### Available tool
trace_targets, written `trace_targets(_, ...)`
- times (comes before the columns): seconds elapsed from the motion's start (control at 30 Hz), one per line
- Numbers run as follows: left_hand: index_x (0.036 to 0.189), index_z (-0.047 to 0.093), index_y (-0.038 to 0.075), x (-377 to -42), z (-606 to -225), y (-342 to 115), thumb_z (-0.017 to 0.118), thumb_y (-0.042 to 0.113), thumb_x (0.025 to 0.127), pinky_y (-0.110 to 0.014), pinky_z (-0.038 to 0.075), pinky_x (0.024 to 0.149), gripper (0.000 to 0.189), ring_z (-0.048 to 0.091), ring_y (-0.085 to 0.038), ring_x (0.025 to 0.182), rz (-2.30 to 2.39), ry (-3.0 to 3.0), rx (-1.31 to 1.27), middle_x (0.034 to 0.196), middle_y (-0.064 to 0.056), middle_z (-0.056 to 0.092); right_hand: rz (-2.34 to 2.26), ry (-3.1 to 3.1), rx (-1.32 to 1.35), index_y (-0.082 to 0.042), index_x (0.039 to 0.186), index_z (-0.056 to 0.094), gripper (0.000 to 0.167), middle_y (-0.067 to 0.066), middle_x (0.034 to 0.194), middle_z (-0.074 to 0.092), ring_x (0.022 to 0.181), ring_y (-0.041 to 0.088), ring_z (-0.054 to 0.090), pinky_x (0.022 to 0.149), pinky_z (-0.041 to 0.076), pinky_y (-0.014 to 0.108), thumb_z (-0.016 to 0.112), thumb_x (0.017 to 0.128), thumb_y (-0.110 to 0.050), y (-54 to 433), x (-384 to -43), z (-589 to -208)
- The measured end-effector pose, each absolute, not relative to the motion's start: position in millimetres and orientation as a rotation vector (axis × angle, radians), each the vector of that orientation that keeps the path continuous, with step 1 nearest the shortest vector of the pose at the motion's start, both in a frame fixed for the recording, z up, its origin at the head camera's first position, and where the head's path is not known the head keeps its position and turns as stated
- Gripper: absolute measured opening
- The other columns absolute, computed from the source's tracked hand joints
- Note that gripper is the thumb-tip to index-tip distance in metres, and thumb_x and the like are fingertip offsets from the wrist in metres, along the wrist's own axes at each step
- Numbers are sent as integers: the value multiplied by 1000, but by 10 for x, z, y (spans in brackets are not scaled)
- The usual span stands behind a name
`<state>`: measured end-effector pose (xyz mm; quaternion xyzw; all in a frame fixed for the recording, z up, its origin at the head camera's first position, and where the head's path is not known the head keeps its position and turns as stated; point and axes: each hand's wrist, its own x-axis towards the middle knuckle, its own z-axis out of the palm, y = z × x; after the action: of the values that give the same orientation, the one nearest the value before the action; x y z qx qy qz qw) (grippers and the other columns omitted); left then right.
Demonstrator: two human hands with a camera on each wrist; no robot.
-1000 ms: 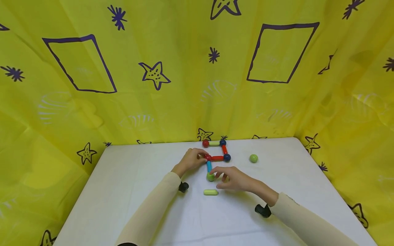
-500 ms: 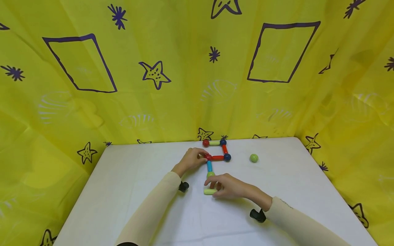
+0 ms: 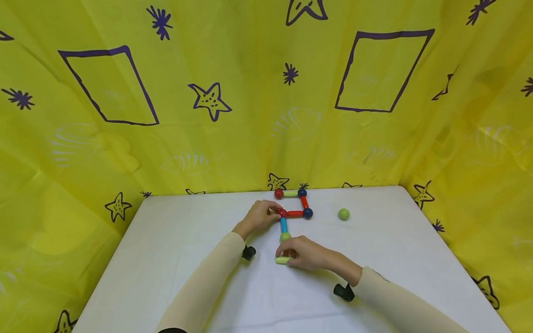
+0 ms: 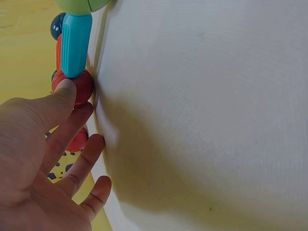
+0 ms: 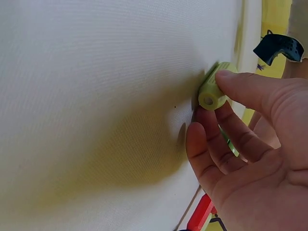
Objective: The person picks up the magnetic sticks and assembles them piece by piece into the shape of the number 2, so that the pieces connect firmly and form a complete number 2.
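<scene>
My left hand [image 3: 259, 216] pinches a red ball [image 4: 84, 89] between thumb and index finger, its other fingers spread. A blue magnetic rod [image 4: 76, 45] runs from this ball to a green ball [image 3: 285, 237] nearer me. On the ball's right side, a red rod [image 3: 295, 214] leads to a dark blue ball [image 3: 307, 213]. Just in front of the green ball, my right hand [image 3: 309, 254] pinches a pale green rod [image 5: 215, 89], which lies crosswise at the tabletop. Its round metal end shows in the right wrist view.
From the dark blue ball, the chain continues back through another red rod [image 3: 304, 202] and dark blue ball [image 3: 302, 193], then a pale green rod and a red ball [image 3: 279, 194]. A loose green ball [image 3: 343, 214] lies right. A yellow curtain [image 3: 250, 138] hangs behind the white table [image 3: 175, 259].
My right hand has moved from beside the green ball toward me and left, and has taken hold of the pale green rod. The green ball shifted slightly back; my left hand stayed put.
</scene>
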<state>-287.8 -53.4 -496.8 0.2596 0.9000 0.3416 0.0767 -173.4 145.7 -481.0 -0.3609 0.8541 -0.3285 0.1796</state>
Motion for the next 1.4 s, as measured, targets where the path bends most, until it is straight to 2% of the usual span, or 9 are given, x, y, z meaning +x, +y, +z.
trace_targets(0.77,119,76,14,-2885,-4963,-526,73,17,97,-34,48,87,22,59,-17,92,998,2702,781,112,-2,76,-895,2446,-1013,-13,110,74,24,-6,93,69,83,7,59,79,51,25,73,92,1,1469,-1720,-4783)
trace_targets(1.13,120,76,13,-2875,-4980,-515,73,17,97,-34,47,87,23,59,-18,92,975,2725,778,112,-2,76,-1083,2455,-960,-15,114,74,25,-2,102,74,84,9,64,78,55,27,72,93,-1,1705,-1765,-4754)
trace_targets(1.4,121,75,13,-2869,-4969,-516,73,17,97,-35,47,88,24,59,-18,91,981,2725,772,113,-2,76,-1202,2516,-906,-12,115,73,27,-2,102,74,89,13,68,78,57,28,73,91,0,1910,-1845,-4713)
